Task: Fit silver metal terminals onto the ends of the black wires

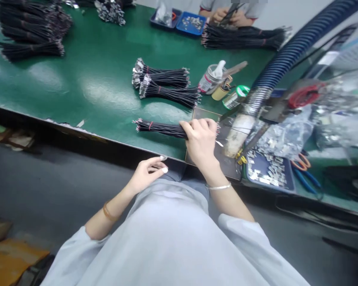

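- Green and smooth-topped, the long counter (107,73) runs across the upper half of the frame, its near edge slanting down toward the right.
- Just right of the frame's centre lies a slim bundle of thin black cables (167,129), with a red band near its left end and pinkish tips.
- Of the person's hands, the right hand (200,139) is palm down, closed over the right end of that bundle, thumb along the near side; its fingertips are partly hidden.
- The left hand (147,174), in the centre of the frame and in front of the counter's edge, is half open, thumb and forefinger parted, white coverings on two fingertips; it has hold of nothing visible.
- Under the right hand is a flat dark brown board (230,169).
- Above the slim bundle, two thicker bundles of black cables with silvery ends (171,94) lie together, touching.
- To their right stand a clear cup with a pinkish label (207,81), a small yellow cup (219,94) and a green-rimmed spool (232,100).
- A ribbed dark blue hose (292,51) slants from the upper right down to a whitish nozzle (241,131) beside the right hand.
- At the lower right, a dark blue tray (291,180) carries small silvery metal pieces (268,169), with orange handles (304,162) and blue handles (307,178) beside it.
- At the top, a co-worker's hands (219,16) are above more black cables (241,37).
- Further black bundles (32,49) fill the upper left.
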Available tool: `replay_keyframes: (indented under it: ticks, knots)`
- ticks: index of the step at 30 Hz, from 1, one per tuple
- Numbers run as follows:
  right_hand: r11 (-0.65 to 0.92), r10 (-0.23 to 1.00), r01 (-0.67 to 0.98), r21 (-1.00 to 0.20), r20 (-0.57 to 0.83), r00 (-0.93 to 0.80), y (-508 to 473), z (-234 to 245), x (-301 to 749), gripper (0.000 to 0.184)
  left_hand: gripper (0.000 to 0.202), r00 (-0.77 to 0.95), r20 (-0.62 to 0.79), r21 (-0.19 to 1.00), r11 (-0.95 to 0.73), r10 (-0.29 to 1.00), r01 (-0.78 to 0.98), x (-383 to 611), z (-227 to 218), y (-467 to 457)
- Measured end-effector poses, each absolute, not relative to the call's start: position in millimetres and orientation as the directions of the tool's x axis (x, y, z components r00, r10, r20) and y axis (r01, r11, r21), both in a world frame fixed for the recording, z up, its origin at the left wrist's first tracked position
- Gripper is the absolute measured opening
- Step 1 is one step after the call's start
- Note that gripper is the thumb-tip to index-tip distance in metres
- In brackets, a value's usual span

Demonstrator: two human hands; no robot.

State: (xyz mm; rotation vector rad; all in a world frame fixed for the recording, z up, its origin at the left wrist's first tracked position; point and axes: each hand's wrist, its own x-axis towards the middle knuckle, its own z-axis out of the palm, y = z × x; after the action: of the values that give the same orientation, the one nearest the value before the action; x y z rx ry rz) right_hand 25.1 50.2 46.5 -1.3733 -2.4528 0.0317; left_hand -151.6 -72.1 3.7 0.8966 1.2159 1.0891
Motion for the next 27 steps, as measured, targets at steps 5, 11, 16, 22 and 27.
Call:
replay_keyframes:
  ticks: [5, 11, 16, 22, 27]
  knots:
    - [0.539, 0.842, 0.804, -0.250, 0.167, -0.512, 46.6, 10.8, 35.6, 0.057, 0.016, -0.117, 0.174, 0.917, -0.117, 0.978, 0.382, -166.5, 9.6, -68.2]
    - [0.674, 0.734, 0.598, -0.433, 0.306, -0.606, -7.7, 7.1, 47.7, 0.041, 0.028, 0.202, 0.380, 0.580, -0.403, 0.903, 0.708, -191.7, 32.5, -18.2]
    - [0.672, 0.741, 0.490, -0.555, 0.501, -0.448, -34.2, 3.9, 59.5, 0.026, 0.056, 0.520, 0.130, 0.323, -0.532, 0.844, 0.783, -178.8, 39.4, 33.1]
    - [0.651, 0.758, 0.414, -0.636, 0.522, -0.390, -45.3, 14.5, 61.6, 0.023, 0.040, 0.493, -0.061, 0.318, -0.451, 0.868, 0.834, -155.8, 37.6, 65.5]
    - [0.620, 0.781, 0.296, -0.727, 0.535, -0.321, -40.3, 29.0, 59.0, 0.020, 0.033, 0.262, -0.130, 0.906, 0.006, 0.956, 0.424, -189.3, 59.4, 43.7]
